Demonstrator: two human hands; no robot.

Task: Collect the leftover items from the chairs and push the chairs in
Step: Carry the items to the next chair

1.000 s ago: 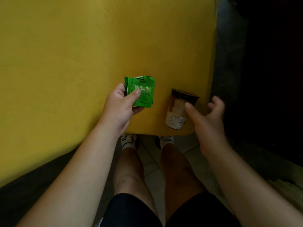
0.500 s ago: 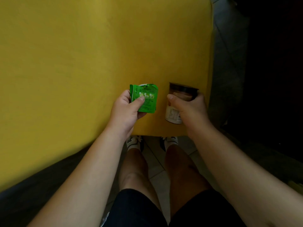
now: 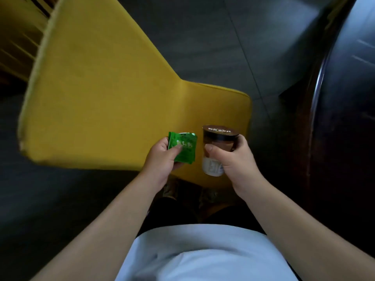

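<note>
Yellow chair [image 3: 113, 102] filled the left and centre of the head view, its padded seat corner ending just right of the two hands. Beyond that right edge lay a strip of bare grey floor [image 3: 213, 37], then the curved rim of a dark wooden desk [image 3: 332, 122] running down the right side. Floor was also open above the chair's slanted upper edge and below its near edge.

Left hand [image 3: 162, 161] was over the near right part of the chair, fingers [image 3: 176, 151] curled closed with the thumb pressed flat on a green sachet [image 3: 185, 148]; the sachet stood up out of the grip, slightly crumpled.

Right hand [image 3: 233, 159] was just right of the left hand, beside the chair's right edge, fingers wrapped shut around the middle of a coffee cup [image 3: 217, 147]. The cup had a dark brown lid with lettering, too blurred to read, and a pale lower part. It was tilted a little. Whether its base touched the chair could not be told.

The sachet and cup were close together, not touching.
</note>
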